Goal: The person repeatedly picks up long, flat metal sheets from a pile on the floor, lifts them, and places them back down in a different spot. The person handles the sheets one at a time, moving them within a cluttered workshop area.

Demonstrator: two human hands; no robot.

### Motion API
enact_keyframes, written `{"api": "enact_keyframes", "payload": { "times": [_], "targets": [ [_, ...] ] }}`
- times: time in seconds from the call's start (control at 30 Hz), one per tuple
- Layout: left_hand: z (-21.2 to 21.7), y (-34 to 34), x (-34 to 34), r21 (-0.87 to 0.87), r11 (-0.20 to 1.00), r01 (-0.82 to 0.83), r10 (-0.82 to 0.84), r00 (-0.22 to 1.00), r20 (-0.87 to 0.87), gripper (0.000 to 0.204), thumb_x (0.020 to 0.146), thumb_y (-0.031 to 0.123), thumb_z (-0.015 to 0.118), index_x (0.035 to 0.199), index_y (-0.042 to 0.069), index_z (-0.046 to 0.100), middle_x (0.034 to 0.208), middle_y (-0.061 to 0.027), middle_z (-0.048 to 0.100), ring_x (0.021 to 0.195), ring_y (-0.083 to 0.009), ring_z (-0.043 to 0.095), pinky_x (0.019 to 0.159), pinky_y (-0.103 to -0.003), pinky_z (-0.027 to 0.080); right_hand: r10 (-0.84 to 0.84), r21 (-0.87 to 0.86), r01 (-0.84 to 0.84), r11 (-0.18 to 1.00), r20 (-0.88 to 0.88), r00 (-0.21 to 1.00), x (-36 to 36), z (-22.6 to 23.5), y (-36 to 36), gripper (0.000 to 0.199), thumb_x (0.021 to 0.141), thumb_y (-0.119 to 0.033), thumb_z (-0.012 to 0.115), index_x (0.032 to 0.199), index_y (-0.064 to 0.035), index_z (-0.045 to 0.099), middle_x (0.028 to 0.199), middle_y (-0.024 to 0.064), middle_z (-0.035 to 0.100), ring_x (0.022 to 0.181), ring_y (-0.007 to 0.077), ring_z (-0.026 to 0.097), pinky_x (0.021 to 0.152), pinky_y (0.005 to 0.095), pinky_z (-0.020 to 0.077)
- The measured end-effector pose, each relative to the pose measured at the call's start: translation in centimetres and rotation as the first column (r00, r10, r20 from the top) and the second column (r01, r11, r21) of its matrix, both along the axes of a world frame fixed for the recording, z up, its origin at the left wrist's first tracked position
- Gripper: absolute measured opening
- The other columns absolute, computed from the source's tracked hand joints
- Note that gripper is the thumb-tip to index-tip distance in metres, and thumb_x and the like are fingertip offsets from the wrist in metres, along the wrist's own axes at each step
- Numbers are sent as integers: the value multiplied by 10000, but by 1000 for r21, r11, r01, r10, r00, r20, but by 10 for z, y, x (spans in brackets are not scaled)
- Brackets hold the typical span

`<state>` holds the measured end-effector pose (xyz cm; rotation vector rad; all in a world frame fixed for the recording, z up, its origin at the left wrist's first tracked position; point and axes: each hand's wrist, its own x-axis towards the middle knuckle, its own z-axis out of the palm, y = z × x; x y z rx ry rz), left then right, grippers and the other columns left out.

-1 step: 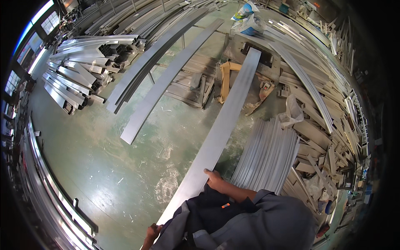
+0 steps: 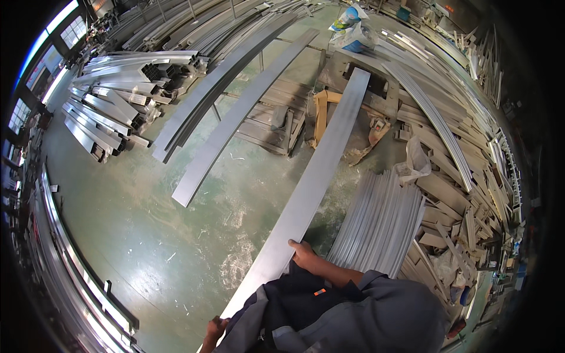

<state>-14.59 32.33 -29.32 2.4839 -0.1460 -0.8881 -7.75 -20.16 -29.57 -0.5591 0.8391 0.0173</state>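
Observation:
A long flat grey metal profile (image 2: 318, 170) runs from my body at the lower edge up toward a work stand at the upper middle. My right hand (image 2: 303, 252) grips its right edge near the close end, fingers curled over the metal. My left hand (image 2: 215, 327) holds the left edge lower down and is partly hidden by my dark grey sleeve. The far end rests near a yellow wooden stand (image 2: 321, 112).
Two other long metal strips (image 2: 235, 117) lie on stands to the left. Stacked box profiles (image 2: 118, 88) fill the upper left, and a bundle of thin strips (image 2: 382, 223) lies right of my hands. Wooden offcuts (image 2: 465, 176) pile at right. Rails (image 2: 70, 259) line the green floor's left side.

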Motion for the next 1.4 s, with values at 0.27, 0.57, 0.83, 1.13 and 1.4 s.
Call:
{"api": "enact_keyframes", "payload": {
  "times": [0.27,0.57,0.83,1.13,1.4],
  "targets": [
    [48,-145,148,99,967,-234,219,965,146,595,779,582,776,810,2,645,741,-186,702,713,-402,694,645,-480,533,-53,-130,77,989,175,983,197,-6,-85,384,927,-208,706,1231,4,601,1105,85,675,974,219,653,835,360,516],
    [90,-413,395,299,926,-232,180,965,191,737,820,727,602,979,11,673,925,-250,711,927,-431,683,809,-512,525,-3,-360,6,933,8,1000,504,3,-308,342,933,-218,671,1190,1,611,1053,74,673,945,236,654,787,431,549],
    [61,-491,576,233,965,-123,83,981,174,777,892,718,508,944,-41,669,989,-317,683,1000,-490,647,869,-533,504,456,-421,-495,760,-197,868,574,17,-384,414,951,-362,653,1237,-68,597,1145,51,632,994,234,648,805,421,540],
    [17,-433,704,248,968,-40,2,988,153,860,913,748,401,1002,-53,701,1020,-334,674,1081,-488,626,942,-518,487,685,-486,-867,-111,-669,288,332,-59,-330,357,885,-367,671,901,-14,724,708,93,686,611,212,648,618,373,527],
    [18,-399,788,299,954,-36,-107,887,450,829,717,421,828,1347,32,455,1278,-186,496,1253,-362,452,1060,-478,410,599,-88,-993,-76,-800,25,27,-98,-383,327,838,-382,668,839,-58,628,693,130,620,626,282,654,533,436,470]
  ]
}}
